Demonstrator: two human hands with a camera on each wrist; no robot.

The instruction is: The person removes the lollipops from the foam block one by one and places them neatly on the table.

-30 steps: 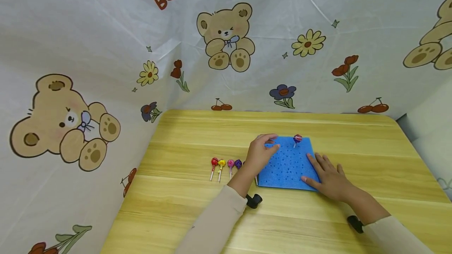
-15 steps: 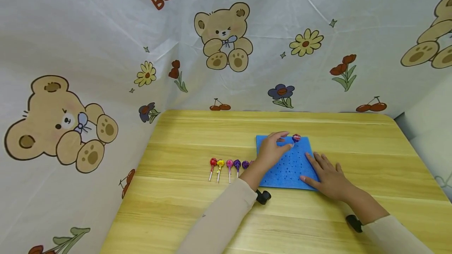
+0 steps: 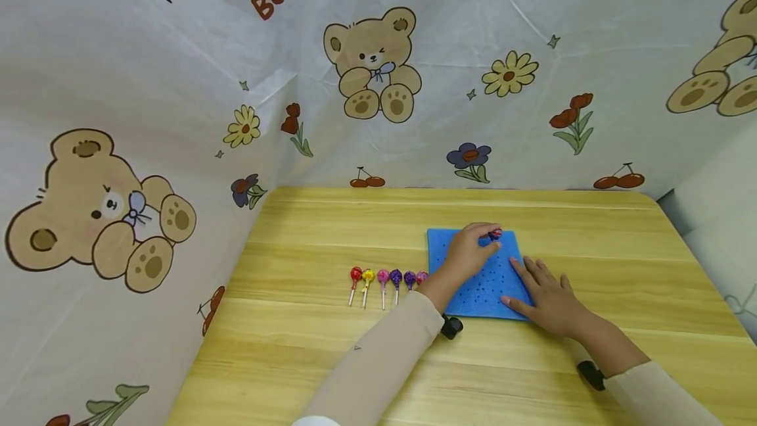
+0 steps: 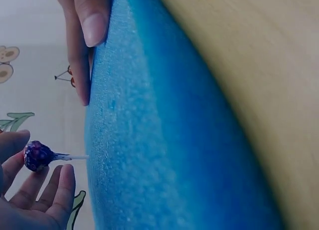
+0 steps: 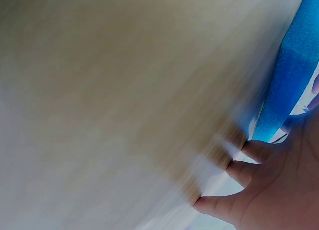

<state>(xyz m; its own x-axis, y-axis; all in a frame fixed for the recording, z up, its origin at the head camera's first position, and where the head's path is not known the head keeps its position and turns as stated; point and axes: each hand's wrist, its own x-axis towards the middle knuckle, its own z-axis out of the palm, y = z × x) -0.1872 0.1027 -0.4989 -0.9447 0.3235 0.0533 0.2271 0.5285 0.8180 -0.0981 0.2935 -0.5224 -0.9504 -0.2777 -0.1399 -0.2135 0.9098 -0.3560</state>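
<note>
A purple-and-red wrapped lollipop [image 3: 495, 234] stands upright near the far edge of a blue foam board [image 3: 481, 288]; its stick meets the foam in the left wrist view. My left hand [image 3: 468, 254] is around the lollipop's head [image 4: 37, 156], thumb on one side and fingers on the other, not visibly closed tight. Spread fingers of my right hand [image 3: 547, 298] rest on the board's right edge, while the other fingers of that hand [image 5: 279, 185] reach down to the table in the right wrist view. Small holes dot the foam.
On the wooden table [image 3: 284, 347], left of the board, several lollipops lie in a row, among them a red lollipop [image 3: 355, 273], a yellow lollipop [image 3: 368, 275] and a purple lollipop [image 3: 395, 277]. A bear-printed cloth [image 3: 207, 71] hangs behind the table and along its left side.
My left hand has moved right across the board to the standing lollipop, its fingers now around the candy. The right hand has stayed on the board's edge.
</note>
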